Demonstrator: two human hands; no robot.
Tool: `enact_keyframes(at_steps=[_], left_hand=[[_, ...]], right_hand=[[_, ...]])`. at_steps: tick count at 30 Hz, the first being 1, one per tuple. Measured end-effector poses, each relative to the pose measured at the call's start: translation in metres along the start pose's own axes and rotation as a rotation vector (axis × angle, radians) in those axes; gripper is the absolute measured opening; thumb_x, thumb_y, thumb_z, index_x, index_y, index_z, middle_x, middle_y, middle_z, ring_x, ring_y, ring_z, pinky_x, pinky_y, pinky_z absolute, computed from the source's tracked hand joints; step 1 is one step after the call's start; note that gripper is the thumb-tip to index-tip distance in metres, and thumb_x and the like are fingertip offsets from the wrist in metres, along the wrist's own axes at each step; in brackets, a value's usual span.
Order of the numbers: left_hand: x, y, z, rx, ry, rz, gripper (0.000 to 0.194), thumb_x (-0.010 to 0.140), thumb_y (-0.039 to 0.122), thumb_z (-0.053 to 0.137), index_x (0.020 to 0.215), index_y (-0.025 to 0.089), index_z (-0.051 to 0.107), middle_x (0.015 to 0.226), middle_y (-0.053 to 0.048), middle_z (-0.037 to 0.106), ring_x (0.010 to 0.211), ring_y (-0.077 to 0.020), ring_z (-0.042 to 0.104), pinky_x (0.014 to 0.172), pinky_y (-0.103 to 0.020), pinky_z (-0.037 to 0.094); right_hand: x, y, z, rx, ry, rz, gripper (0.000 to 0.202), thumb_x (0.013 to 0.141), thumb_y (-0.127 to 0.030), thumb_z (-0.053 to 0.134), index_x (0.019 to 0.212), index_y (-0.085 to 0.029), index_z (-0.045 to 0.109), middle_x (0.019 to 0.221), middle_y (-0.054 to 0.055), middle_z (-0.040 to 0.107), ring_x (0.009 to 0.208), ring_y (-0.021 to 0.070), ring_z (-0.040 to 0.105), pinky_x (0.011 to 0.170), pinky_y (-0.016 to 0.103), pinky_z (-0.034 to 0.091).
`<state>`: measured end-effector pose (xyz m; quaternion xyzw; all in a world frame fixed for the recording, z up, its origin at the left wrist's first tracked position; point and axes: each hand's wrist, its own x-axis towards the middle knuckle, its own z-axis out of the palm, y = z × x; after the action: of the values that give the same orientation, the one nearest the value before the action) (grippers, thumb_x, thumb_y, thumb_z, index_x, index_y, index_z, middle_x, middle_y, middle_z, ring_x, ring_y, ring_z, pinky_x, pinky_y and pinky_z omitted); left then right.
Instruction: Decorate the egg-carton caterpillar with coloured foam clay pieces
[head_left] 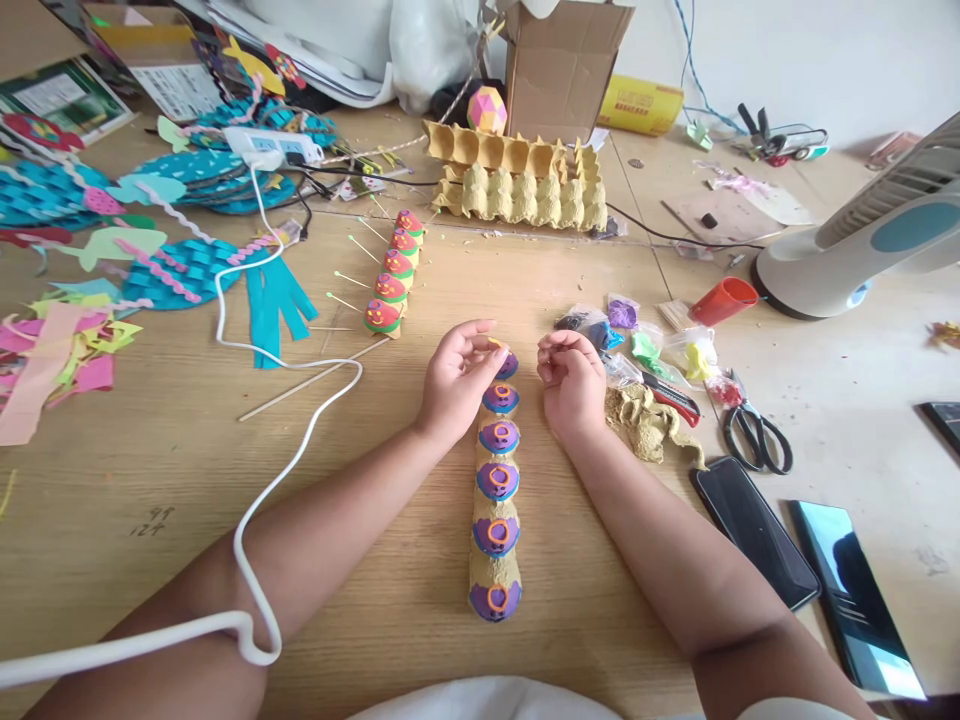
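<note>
A strip of egg carton [496, 510] runs away from me along the table. Its bumps carry purple clay caps with blue edges, orange rings and small dark marks like faces. At the far end, my left hand [459, 385] is closed, thumb and fingers around a bit of orange clay [496, 343] just over the last purple bump [507, 366]. To the strip's right, my right hand [572, 388] is raised with its fingers curled into a pinch, apart from the strip. Whatever it may hold is too small or hidden to make out.
A red-and-green decorated carton strip [395, 270] with stick feelers lies beyond. Clay bags [646, 350], a utility knife [671, 398], scissors [757, 435] and phones [756, 530] are on the right. A white cable [300, 440] crosses my left arm. A fan [862, 220] stands at far right.
</note>
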<state>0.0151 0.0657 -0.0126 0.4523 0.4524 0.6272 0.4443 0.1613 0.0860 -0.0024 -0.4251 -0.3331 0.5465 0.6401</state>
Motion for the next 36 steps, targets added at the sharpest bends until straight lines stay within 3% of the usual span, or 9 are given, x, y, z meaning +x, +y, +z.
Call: enact_keyframes(at_steps=[4,9,14,20,26,29,32,36], left_hand=[[0.001,-0.002,0.0,-0.008,0.001,-0.017,0.041,0.082,0.036,0.084,0.118,0.023,0.068,0.1,-0.005,0.078,0.09,-0.0153,0.074,0.084,-0.028,0.057],[0.0,-0.004,-0.002,-0.033,-0.023,-0.021,0.036,0.085,0.033,0.081,0.117,0.022,0.069,0.102,-0.006,0.08,0.095,-0.0156,0.075,0.086,-0.028,0.058],[0.0,-0.003,-0.001,-0.015,0.004,-0.02,0.033,0.085,0.034,0.081,0.114,0.022,0.07,0.101,-0.005,0.078,0.09,-0.0146,0.073,0.083,-0.027,0.058],[0.0,-0.003,-0.001,-0.006,0.005,-0.021,0.033,0.085,0.037,0.081,0.112,0.022,0.07,0.1,-0.004,0.077,0.089,-0.0144,0.073,0.083,-0.027,0.058],[0.002,-0.004,-0.002,-0.018,0.019,-0.018,0.031,0.084,0.035,0.081,0.111,0.023,0.071,0.097,-0.004,0.076,0.089,-0.0144,0.072,0.082,-0.026,0.058],[0.002,-0.005,-0.002,-0.035,0.021,-0.028,0.03,0.084,0.034,0.081,0.111,0.022,0.071,0.095,-0.003,0.076,0.088,-0.0132,0.072,0.082,-0.025,0.057],[0.002,-0.005,-0.002,-0.039,0.015,-0.031,0.029,0.085,0.034,0.081,0.11,0.022,0.072,0.093,-0.002,0.075,0.088,-0.0132,0.072,0.081,-0.025,0.056],[0.002,-0.005,-0.002,-0.049,0.017,-0.027,0.028,0.085,0.036,0.082,0.107,0.022,0.073,0.095,-0.002,0.076,0.088,-0.0133,0.072,0.082,-0.026,0.056]], right_hand=[[0.002,0.002,-0.002,0.006,-0.005,0.037,0.021,0.058,-0.019,0.054,0.077,-0.024,0.059,0.074,0.001,0.06,0.06,0.013,0.046,0.048,0.024,0.032],[0.002,0.003,-0.001,0.001,-0.038,0.047,0.017,0.07,-0.024,0.064,0.087,-0.024,0.062,0.081,0.0,0.062,0.062,0.011,0.048,0.052,0.024,0.036],[-0.003,0.005,0.001,-0.184,-0.063,-0.083,0.021,0.087,-0.036,0.064,0.105,-0.025,0.065,0.089,0.001,0.067,0.069,0.0128,0.052,0.066,0.028,0.047],[-0.005,0.007,-0.003,-0.39,-0.021,-0.296,0.022,0.095,-0.031,0.052,0.111,-0.026,0.066,0.092,0.002,0.065,0.095,0.0195,0.062,0.095,0.037,0.049],[-0.002,0.012,-0.005,-0.358,-0.063,-0.252,0.036,0.085,-0.016,0.045,0.115,-0.028,0.061,0.101,0.004,0.066,0.084,0.0179,0.058,0.08,0.035,0.05],[-0.002,0.012,-0.004,-0.346,-0.081,-0.246,0.04,0.08,-0.013,0.045,0.115,-0.029,0.059,0.113,0.005,0.066,0.092,0.0176,0.063,0.08,0.034,0.052],[-0.004,0.01,-0.002,-0.367,-0.059,-0.251,0.035,0.084,-0.014,0.046,0.112,-0.027,0.061,0.118,0.006,0.067,0.091,0.0167,0.063,0.08,0.034,0.052],[-0.007,0.007,0.0,-0.39,-0.099,-0.26,0.025,0.095,-0.022,0.049,0.113,-0.027,0.066,0.105,0.004,0.068,0.079,0.0153,0.057,0.081,0.035,0.052]])
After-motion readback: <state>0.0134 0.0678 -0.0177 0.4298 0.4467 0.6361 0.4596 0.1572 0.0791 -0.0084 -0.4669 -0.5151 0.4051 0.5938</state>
